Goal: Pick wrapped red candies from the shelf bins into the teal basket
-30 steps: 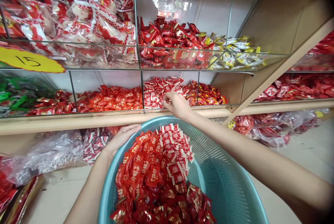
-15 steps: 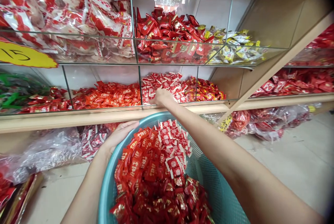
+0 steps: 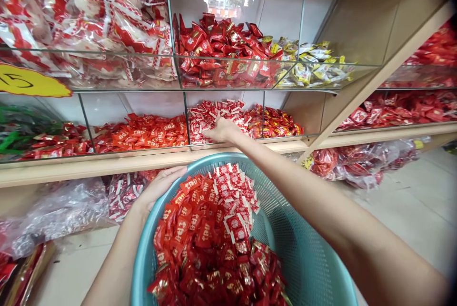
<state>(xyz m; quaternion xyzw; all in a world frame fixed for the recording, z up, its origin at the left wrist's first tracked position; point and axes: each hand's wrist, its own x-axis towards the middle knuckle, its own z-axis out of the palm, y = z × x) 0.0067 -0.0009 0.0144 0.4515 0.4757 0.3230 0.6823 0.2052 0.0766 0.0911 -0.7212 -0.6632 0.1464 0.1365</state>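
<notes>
My left hand [image 3: 159, 186] grips the far left rim of a teal mesh basket [image 3: 307, 258] that holds a heap of red and red-and-white wrapped candies [image 3: 214, 230]. My right hand [image 3: 221, 130] reaches over the basket into a glass shelf compartment, its fingers curled down into the pile of red-and-white candies [image 3: 214, 113] there. What lies inside those fingers is hidden.
Glass-fronted shelves hold orange-red candies [image 3: 143, 132], dark red packets [image 3: 221, 54] and yellow packets [image 3: 314, 65]. A yellow price tag [image 3: 28, 82] hangs at left. Clear plastic bags of sweets [image 3: 53, 211] lie on the tiled floor under the wooden shelf edge [image 3: 89, 168].
My right hand has gone deeper and slightly left into the red-and-white candy compartment. The view has shifted a little to the right. My left hand stays on the basket rim.
</notes>
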